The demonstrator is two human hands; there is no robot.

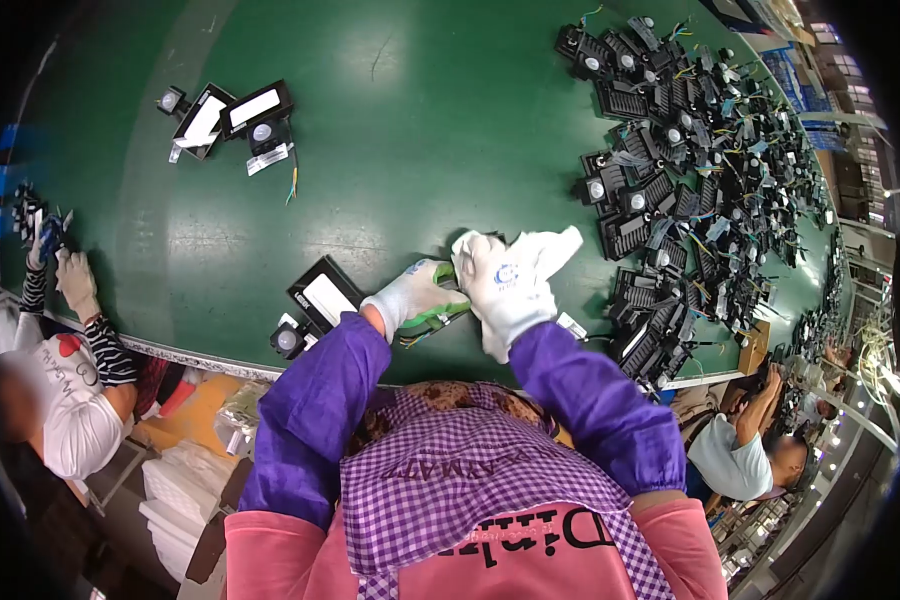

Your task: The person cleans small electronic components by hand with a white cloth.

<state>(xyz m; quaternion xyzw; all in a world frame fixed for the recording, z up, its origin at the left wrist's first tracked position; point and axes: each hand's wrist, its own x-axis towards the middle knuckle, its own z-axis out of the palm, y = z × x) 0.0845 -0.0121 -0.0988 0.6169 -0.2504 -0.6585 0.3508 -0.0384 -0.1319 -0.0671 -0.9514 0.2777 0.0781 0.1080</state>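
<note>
My left hand [417, 297], in a white and green work glove, is closed on a black floodlight [447, 284], mostly hidden by both gloves. Coloured wire ends [415, 338] poke out below the fingers. Right beside it, my gloved right hand [500, 285] grips a white cloth [553, 252] and presses it against the floodlight; its fingertips are hidden. Just left of my left hand lies another black floodlight [326, 296] with a white panel and a sensor [288, 340]. A small white label [571, 325] shows near my right wrist.
Two floodlights [257, 108] [203, 121] lie at the back left of the green table [410, 130]. A large pile of floodlights [670, 180] covers the right side. One co-worker [75, 400] works at the left edge; another person [735, 450] sits at the right.
</note>
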